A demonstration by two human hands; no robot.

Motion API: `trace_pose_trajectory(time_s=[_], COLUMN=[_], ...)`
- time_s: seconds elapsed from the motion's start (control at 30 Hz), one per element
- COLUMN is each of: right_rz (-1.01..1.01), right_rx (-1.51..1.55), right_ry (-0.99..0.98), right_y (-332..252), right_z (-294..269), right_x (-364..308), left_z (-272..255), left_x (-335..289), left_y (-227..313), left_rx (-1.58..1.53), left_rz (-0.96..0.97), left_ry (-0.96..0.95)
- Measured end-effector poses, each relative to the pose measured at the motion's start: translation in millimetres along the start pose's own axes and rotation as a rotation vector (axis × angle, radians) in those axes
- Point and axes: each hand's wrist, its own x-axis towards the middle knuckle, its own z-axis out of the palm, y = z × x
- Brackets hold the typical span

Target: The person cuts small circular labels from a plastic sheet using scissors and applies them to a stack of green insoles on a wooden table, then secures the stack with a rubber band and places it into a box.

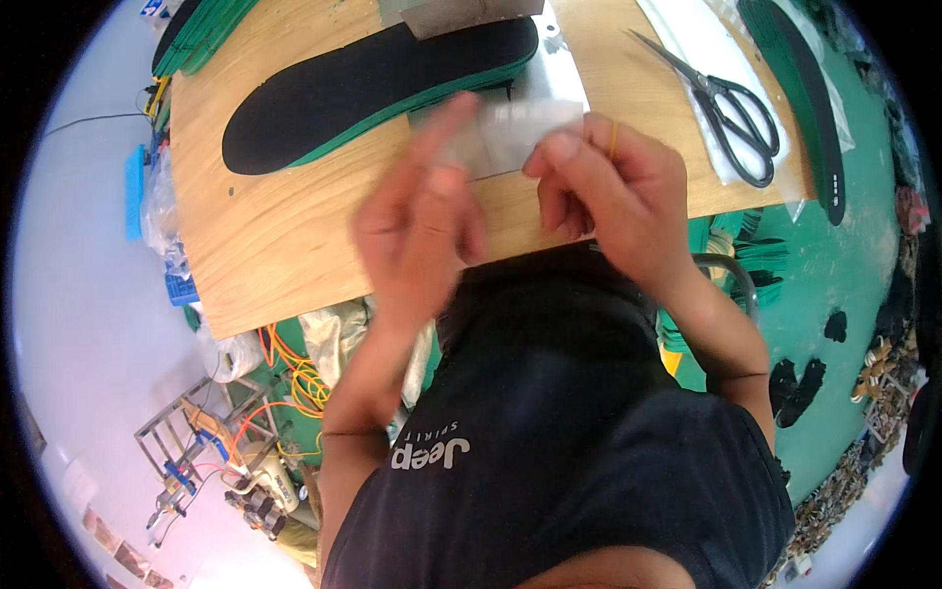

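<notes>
My right hand (pixel 623 191) is closed, thumb and fingers pinching the edge of a small clear film piece (pixel 525 123) with faint white marks. A yellow band circles one of its fingers. Beside the film's left end is my left hand (pixel 422 221), smeared by motion, with its index finger stretched out and nothing visible in it. Beyond both hands lies a stack of insoles (pixel 373 83), black on top with green edges. Its right end rests by a shiny metal plate (pixel 561 69), and a grey metal block (pixel 461 15) covers part of its far side.
Black-handled scissors (pixel 726 113) lie on white sheeting at the wooden table's (pixel 265 236) right. More insoles stand at the right edge (pixel 814 108) and far left corner (pixel 206 34). Below left are orange hoses (pixel 294 378) and a metal frame (pixel 182 432). Green pieces (pixel 756 265) are stacked below right.
</notes>
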Motion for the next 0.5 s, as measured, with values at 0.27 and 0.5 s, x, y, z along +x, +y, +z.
trace_pose_trajectory(time_s=[0.27,0.5], right_rz=[0.305,0.258], right_rx=[0.123,-0.285], right_ry=[0.016,0.157], right_y=[1,-9], right_z=[-1,-5], right_x=[62,38], left_z=[-101,-113], left_x=[93,108], left_y=[33,13], left_rx=[1.104,1.383], left_rz=[0.523,0.580], left_ry=[-0.226,-0.349])
